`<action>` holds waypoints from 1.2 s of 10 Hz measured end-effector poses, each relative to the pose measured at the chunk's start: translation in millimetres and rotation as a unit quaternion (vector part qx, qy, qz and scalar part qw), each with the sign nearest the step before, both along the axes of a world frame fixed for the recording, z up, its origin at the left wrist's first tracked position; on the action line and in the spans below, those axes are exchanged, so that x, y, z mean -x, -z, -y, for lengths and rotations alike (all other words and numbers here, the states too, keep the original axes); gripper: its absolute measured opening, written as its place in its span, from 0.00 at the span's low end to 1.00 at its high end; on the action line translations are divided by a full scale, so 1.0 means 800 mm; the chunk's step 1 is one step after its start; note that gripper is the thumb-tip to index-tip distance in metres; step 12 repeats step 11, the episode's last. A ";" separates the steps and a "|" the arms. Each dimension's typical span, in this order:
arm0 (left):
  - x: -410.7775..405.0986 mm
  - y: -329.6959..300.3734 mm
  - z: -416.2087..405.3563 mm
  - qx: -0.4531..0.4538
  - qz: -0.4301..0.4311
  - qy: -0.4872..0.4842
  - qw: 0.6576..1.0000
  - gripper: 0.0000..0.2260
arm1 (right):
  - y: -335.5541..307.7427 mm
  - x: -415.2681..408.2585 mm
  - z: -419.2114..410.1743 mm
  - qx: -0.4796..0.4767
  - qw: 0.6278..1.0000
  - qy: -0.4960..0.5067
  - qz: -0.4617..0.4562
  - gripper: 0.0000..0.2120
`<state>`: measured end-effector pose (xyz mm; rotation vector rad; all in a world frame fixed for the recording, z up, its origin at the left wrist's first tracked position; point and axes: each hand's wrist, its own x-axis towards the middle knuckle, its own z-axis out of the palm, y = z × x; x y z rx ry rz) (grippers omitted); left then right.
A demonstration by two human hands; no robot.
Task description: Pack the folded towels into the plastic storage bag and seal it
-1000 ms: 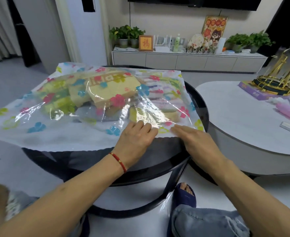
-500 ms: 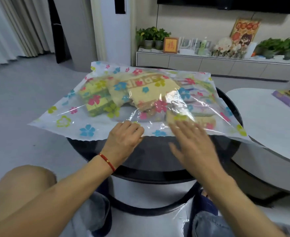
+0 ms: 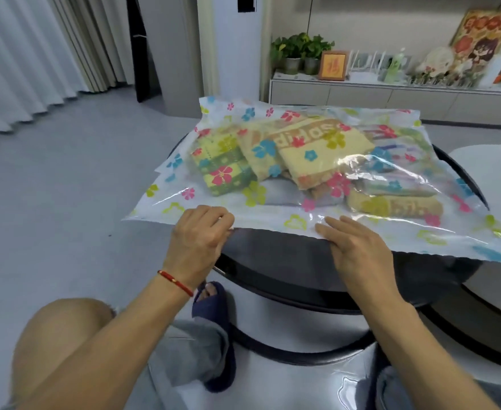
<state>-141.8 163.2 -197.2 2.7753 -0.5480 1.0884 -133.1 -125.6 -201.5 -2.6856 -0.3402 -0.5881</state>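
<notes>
On the round black table (image 3: 287, 261) in front of you lies the flower-printed plastic storage bag (image 3: 273, 211), with the folded towels (image 3: 311, 152) already inside. Your left hand (image 3: 197, 241) pinches the bag's near edge with curled fingers. Your right hand (image 3: 358, 250) lies flat and open, pressing the same edge beside it.

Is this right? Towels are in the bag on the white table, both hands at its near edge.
Wrong on the table. In the head view the bag with the towels lies on the black round table, not the white one. Left hand and right hand are at its near edge.
</notes>
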 end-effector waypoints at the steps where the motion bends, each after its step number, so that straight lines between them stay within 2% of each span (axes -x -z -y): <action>1: 0.011 0.009 -0.004 0.019 0.007 -0.018 1.000 0.03 | -0.019 0.015 -0.071 0.041 0.999 0.025 -0.003 0.18; 2: 0.015 0.007 -0.003 0.051 0.023 -0.030 0.998 0.06 | -0.030 0.017 -0.161 0.065 0.993 -0.100 0.010 0.19; 3: 0.012 0.004 -0.027 0.055 -0.005 -0.038 0.998 0.03 | -0.029 0.008 -0.185 0.074 0.985 -0.153 -0.017 0.12; 4: 0.015 0.007 -0.064 0.069 -0.027 -0.095 0.993 0.06 | -0.018 0.003 -0.161 0.069 0.987 -0.142 0.032 0.16; 5: 0.020 0.011 -0.104 0.093 -0.013 -0.155 0.983 0.07 | -0.003 0.003 -0.144 0.064 0.991 -0.114 0.040 0.20; 6: 0.026 0.016 -0.129 0.154 -0.024 -0.185 0.970 0.05 | 0.011 0.002 -0.135 0.062 0.995 -0.081 0.005 0.16; 7: 0.026 0.020 -0.136 0.200 -0.054 -0.230 0.951 0.07 | 0.016 0.003 -0.136 0.055 0.996 -0.067 -0.022 0.08; 8: 0.031 0.022 -0.122 0.186 -0.077 -0.244 0.949 0.06 | 0.012 0.002 -0.137 0.011 0.995 -0.094 -0.015 0.06; 9: 0.038 0.014 -0.085 0.124 -0.145 -0.227 0.955 0.26 | 0.004 0.010 -0.136 -0.036 0.986 -0.150 -0.056 0.06; 10: 0.045 -0.013 -0.024 0.166 -0.130 -0.105 0.972 0.30 | -0.002 0.035 -0.114 -0.168 0.970 -0.166 -0.063 0.13; 11: 0.063 -0.057 0.026 0.303 -0.074 0.011 0.950 0.25 | -0.035 0.065 -0.067 -0.350 0.929 -0.103 -0.062 0.13; 12: 0.063 -0.057 0.026 0.303 -0.074 0.011 0.950 0.25 | -0.035 0.065 -0.067 -0.350 0.929 -0.103 -0.062 0.13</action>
